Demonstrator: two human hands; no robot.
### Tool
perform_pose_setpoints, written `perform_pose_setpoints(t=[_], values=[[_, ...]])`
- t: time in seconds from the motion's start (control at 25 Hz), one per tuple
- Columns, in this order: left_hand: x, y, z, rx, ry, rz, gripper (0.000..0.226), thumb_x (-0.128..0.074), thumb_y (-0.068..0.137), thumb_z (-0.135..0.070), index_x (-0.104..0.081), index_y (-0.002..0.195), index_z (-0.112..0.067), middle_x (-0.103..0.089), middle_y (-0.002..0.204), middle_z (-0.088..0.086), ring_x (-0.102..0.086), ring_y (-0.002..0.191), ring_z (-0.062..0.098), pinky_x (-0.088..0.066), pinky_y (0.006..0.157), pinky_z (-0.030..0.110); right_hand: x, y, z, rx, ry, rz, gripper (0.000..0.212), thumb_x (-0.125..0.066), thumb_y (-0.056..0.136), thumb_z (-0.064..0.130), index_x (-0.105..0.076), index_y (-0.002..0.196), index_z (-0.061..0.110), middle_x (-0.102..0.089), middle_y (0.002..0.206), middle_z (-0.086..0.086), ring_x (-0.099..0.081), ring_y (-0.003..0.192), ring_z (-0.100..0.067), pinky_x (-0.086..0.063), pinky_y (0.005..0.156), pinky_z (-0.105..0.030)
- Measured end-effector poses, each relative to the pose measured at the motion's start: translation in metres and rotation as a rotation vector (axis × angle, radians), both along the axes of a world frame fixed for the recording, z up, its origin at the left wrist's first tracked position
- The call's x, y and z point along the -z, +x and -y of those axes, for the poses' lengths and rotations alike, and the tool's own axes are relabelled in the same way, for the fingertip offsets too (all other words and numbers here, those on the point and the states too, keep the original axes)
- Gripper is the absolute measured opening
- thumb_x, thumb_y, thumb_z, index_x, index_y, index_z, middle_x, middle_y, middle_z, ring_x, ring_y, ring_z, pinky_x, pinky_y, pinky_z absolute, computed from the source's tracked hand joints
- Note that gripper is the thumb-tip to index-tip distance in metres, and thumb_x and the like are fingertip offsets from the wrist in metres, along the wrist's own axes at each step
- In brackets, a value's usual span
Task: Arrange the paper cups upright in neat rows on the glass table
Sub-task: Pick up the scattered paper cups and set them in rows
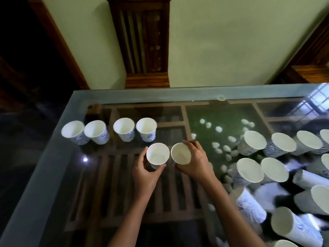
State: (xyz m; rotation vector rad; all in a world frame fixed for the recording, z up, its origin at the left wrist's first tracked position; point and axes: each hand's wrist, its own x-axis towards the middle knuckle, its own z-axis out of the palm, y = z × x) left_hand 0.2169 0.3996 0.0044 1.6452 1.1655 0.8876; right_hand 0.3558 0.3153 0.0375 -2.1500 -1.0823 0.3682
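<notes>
Above the glass table (44,184), just short of the row of four upright cups (123,129): gripped the left cup (157,155) in the left hand (145,177) and the right cup (180,154) in the right hand (195,163), rims almost touching. Risked toppling one through a crowded, clumsy release.

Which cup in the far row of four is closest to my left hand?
The rightmost cup of that row, just beyond the cup your left hand holds; the other three stand farther to the left.
</notes>
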Motion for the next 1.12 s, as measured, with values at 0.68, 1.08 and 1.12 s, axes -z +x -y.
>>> perform_pose_setpoints(t=[0.68,1.08,1.12], values=[[0.007,-0.197,-0.174,-0.105,-0.001,0.066,0.076,-0.086,0.056,-0.006,-0.054,0.124,-0.012,-0.053,0.117,-0.009,-0.052,0.111,0.012,-0.046,0.090,0.028,0.018,-0.191,-0.176,-0.051,0.096,0.015,0.079,-0.088,0.058,0.025,-0.052,0.125,0.004,-0.051,0.128,-0.013,-0.053,0.113,-0.028,-0.041,0.090,-0.027],[0.011,-0.208,-0.183,-0.058,-0.013,0.016,0.080,-0.085,0.058,-0.010,-0.049,0.129,-0.010,-0.053,0.131,0.008,-0.048,0.120,0.018,-0.047,0.096,0.039,0.023,-0.198,-0.185,-0.070,0.084,0.044,0.086,-0.086,0.060,0.028,-0.045,0.132,0.006,-0.048,0.131,-0.012,-0.049,0.117,-0.023,-0.040,0.092,-0.026],[0.009,-0.209,-0.182,-0.058,-0.011,0.002,0.082,-0.086,0.058,-0.011,-0.048,0.130,-0.010,-0.052,0.132,0.008,-0.047,0.119,0.016,-0.046,0.098,0.040,0.022,-0.197,-0.183,-0.083,0.076,0.043,0.088,-0.087,0.059,0.029,-0.043,0.133,0.006,-0.047,0.133,-0.011,-0.047,0.119,-0.023,-0.038,0.093,-0.025]])
